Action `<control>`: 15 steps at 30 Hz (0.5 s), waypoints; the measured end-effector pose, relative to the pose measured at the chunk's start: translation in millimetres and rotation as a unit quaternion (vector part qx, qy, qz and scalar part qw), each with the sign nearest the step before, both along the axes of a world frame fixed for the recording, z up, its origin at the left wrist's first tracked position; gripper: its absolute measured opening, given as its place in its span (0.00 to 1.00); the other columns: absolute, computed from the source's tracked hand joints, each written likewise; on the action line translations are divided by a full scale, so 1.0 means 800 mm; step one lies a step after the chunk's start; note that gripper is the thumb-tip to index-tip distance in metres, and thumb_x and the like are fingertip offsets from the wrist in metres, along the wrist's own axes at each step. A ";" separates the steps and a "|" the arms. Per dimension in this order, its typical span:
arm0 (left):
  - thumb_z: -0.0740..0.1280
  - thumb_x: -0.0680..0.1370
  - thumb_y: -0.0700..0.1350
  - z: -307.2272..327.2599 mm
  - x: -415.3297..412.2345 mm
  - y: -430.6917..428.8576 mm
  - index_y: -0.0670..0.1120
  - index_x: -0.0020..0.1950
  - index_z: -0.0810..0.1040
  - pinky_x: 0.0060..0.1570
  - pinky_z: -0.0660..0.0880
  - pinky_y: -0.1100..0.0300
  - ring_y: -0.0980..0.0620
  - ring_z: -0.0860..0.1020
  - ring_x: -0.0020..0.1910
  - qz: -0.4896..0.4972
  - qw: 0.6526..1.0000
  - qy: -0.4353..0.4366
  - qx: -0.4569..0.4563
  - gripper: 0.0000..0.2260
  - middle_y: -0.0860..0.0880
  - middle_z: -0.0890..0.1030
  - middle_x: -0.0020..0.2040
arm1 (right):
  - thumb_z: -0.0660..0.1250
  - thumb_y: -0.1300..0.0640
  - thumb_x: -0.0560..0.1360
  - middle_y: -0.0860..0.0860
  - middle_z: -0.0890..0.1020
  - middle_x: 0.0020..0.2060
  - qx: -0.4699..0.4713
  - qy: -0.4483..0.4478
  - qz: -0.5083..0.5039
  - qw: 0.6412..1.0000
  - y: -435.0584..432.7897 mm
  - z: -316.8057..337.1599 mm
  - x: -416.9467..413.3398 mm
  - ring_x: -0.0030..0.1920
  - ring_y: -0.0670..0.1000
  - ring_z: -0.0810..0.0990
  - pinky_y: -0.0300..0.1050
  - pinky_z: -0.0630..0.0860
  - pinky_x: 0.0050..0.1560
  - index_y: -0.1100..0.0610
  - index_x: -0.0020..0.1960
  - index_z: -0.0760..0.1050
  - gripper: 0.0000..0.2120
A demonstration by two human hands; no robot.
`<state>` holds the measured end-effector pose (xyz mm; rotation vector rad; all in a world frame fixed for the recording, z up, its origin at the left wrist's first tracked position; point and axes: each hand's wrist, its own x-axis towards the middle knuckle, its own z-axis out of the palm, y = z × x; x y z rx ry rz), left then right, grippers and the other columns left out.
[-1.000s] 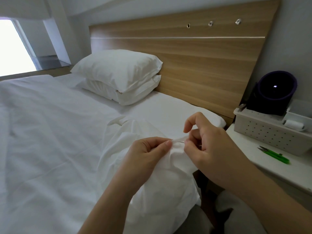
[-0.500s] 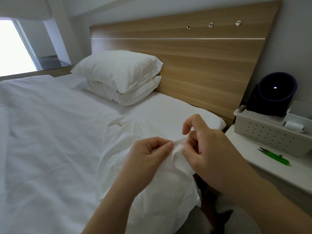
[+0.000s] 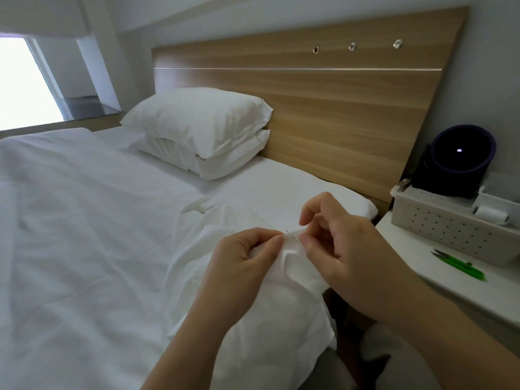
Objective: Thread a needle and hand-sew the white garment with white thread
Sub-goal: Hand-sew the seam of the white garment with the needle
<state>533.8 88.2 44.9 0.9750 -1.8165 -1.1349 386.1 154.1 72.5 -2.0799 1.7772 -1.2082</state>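
The right hand (image 3: 346, 249) pinches the needle (image 3: 294, 237), whose thin shaft now shows between the two hands; half a second ago it was hidden. The left hand (image 3: 244, 257) grips the fold of the white garment (image 3: 267, 311), which lies bunched on the bed (image 3: 84, 220).

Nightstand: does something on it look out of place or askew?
Nothing looks spilled or damaged. Only the green thread snips lie loose and askew on the nightstand, outside the perforated white basket.

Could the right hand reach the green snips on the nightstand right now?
Probably yes: the green snips lie uncovered on the nightstand, nothing between, though the right hand pinches the needle now.
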 end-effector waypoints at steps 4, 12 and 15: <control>0.67 0.78 0.47 0.002 -0.002 0.001 0.55 0.46 0.84 0.42 0.74 0.73 0.63 0.81 0.44 -0.016 1.000 0.016 0.000 0.07 0.60 0.84 0.41 | 0.66 0.49 0.75 0.45 0.76 0.29 -0.017 -0.014 0.021 1.000 -0.002 -0.003 0.004 0.34 0.44 0.77 0.31 0.72 0.34 0.49 0.49 0.69 0.08; 0.66 0.79 0.46 0.001 -0.001 -0.005 0.54 0.47 0.84 0.44 0.74 0.70 0.61 0.82 0.45 -0.004 1.000 0.024 0.003 0.08 0.59 0.85 0.42 | 0.72 0.51 0.70 0.34 0.77 0.33 -0.019 0.053 0.032 0.998 0.000 -0.004 -0.005 0.42 0.41 0.78 0.28 0.73 0.43 0.48 0.44 0.79 0.03; 0.66 0.79 0.46 0.002 -0.002 -0.005 0.55 0.46 0.84 0.43 0.74 0.71 0.62 0.81 0.44 0.005 1.000 0.027 -0.001 0.08 0.60 0.84 0.42 | 0.75 0.50 0.69 0.34 0.76 0.35 0.029 0.065 0.051 0.996 0.003 0.002 -0.008 0.46 0.40 0.76 0.28 0.72 0.45 0.43 0.45 0.76 0.09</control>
